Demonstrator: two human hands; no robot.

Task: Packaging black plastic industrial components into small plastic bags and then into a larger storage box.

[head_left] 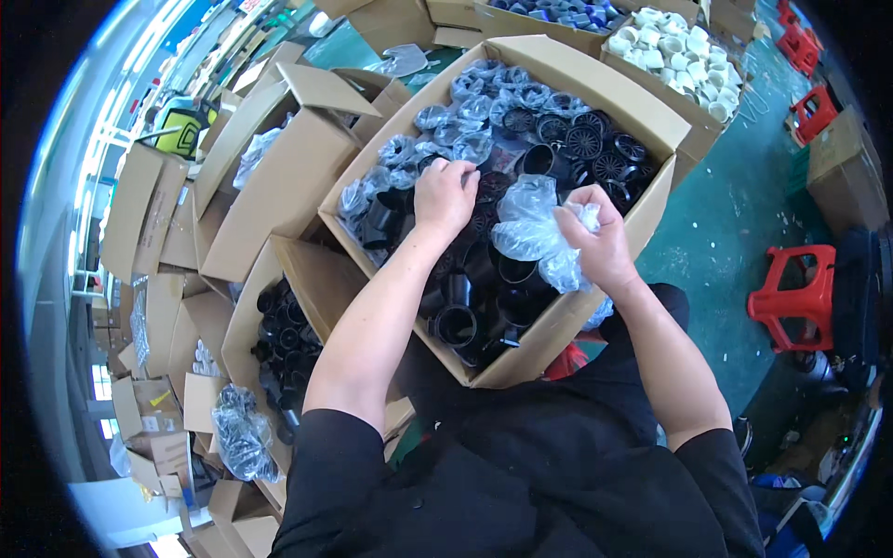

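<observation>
Broadly, an open cardboard carton (549,332) fills the space before the person, its stiff brown walls tilted across the view. Inside, near its right side, lies the clear plastic bag (532,223): thin, crumpled and glossy, spreading leftward from the right hand (597,240), its longer run slanting from upper left to lower right. That hand is the nearer one, its fingers closed on the bag's gathered film. The left hand (446,197) is apart from the bag, to its left, half curled and palm down over the parts; its fingertips are hidden, so I cannot tell whether it grips anything. Along the far left lie film-wrapped parts (473,113), hazy and wrinkled. Nearer the person sit smooth black tubular fittings (456,290) with round mouths, and toward the far right corner, black slotted discs (584,141) with spoke-like ribs.
</observation>
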